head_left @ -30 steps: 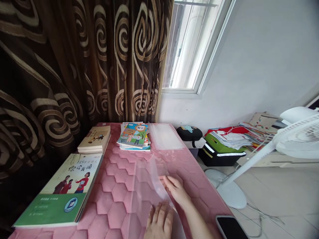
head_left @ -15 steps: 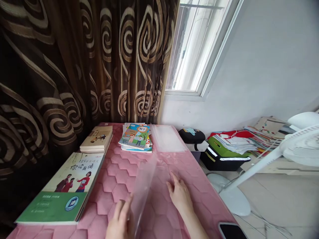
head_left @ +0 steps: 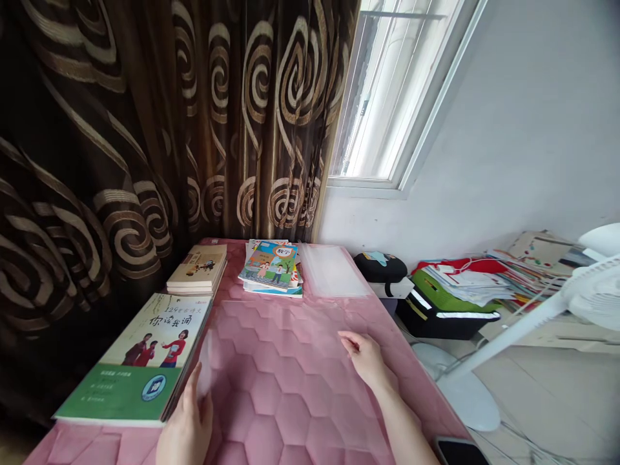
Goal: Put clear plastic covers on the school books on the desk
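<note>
So the left hand (head_left: 186,420) has swung out to the left since the earlier frame, taking the raised flap of the clear plastic sheet (head_left: 290,387) with it. That flap was up near the middle; now it's way over by the big green-and-cream book (head_left: 133,361). The right hand (head_left: 367,358) has shifted a little to the right in view.

The sheet is spread open between the two hands on the pink quilted-pattern surface (head_left: 252,445), with its left edge curling up beside the left hand's fingers. Those fingers point away from the camera, close together, with the thumb off to the side. They're up against the film, but I can't tell if it's actually pinched. On the right hand, thumb and forefinger are bent in close to each other at the sheet's right side, and again I can't tell if they've got any film.

Past the green-and-cream book there's a small stack of tan books (head_left: 197,266), then a pile with a blue illustrated math textbook (head_left: 271,263) on top, and just right of that some frosted plastic sheets (head_left: 334,271) lying flat. Dark phone (head_left: 460,452) at the near right corner, white fan (head_left: 598,290) standing on the floor.
</note>
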The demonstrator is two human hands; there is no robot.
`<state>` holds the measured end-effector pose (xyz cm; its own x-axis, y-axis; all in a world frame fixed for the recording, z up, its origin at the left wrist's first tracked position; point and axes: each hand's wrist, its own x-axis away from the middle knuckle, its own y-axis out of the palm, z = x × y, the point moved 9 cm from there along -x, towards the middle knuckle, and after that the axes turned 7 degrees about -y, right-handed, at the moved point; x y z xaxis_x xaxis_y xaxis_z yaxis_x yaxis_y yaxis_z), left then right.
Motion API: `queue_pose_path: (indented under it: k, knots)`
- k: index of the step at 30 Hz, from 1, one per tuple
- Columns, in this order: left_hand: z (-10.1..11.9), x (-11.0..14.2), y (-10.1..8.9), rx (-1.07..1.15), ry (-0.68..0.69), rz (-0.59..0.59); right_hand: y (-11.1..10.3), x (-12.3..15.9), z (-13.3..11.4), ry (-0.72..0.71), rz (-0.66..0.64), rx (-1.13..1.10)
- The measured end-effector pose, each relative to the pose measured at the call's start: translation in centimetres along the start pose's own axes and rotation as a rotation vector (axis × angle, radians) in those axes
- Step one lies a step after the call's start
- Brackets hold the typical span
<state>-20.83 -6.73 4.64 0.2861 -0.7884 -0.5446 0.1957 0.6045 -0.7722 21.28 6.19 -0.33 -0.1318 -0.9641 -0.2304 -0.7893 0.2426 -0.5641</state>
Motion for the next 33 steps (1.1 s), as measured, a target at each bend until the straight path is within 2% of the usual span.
queue_pose_path:
  k: [3, 6, 10, 12, 14, 17, 19, 21, 24, 27, 29, 31, 33]
  knots:
    - [0.2, 0.1, 0.3, -0.035, 0.039, -0.017, 0.1, 0.1, 0.2, -0.031, 0.004, 0.091]
    - [0.5, 0.3, -0.4, -0.069, 0.101, 0.018, 0.1, 0.1, 0.2, -0.054, 0.006, 0.173]
    - [1.1, 0.7, -0.9, -0.112, 0.128, 0.084, 0.2, 0.1, 0.3, -0.056, -0.019, 0.145]
    - [2.5, 0.9, -0.2, -0.069, 0.19, 0.066, 0.2, 0.1, 0.3, -0.048, -0.026, 0.115]
    - [5.3, 1.0, 1.0, -0.014, 0.319, -0.008, -0.1, 0.2, 0.0, -0.052, -0.008, 0.114]
    - [10.7, 1.3, 3.2, 0.024, 0.547, -0.227, -0.7, 0.5, -1.0, -0.076, 0.047, 0.115]
    - [13.3, 1.4, 4.8, 0.025, 0.597, -0.422, -0.8, 0.8, -1.4, -0.08, 0.059, 0.085]
    - [14.7, 1.4, 6.2, 0.025, 0.57, -0.589, -0.6, 1.1, -1.3, -0.065, 0.032, 0.046]
    - [14.9, 1.8, 8.1, 0.006, 0.486, -0.724, -0.1, 1.4, -0.3, -0.012, -0.028, 0.014]
    - [14.2, 2.4, 9.4, -0.022, 0.445, -0.708, -0.2, 1.2, 0.2, 0.006, -0.044, 0.049]
    - [13.9, 2.7, 9.8, -0.035, 0.436, -0.668, -0.5, 1.0, -0.7, -0.051, -0.019, 0.168]
    - [13.8, 2.8, 10.1, -0.034, 0.432, -0.645, -0.5, 1.1, -2.7, -0.149, -0.001, 0.324]
    - [13.8, 2.9, 10.1, -0.019, 0.435, -0.64, 0.6, 1.7, -5.0, -0.257, -0.042, 0.42]
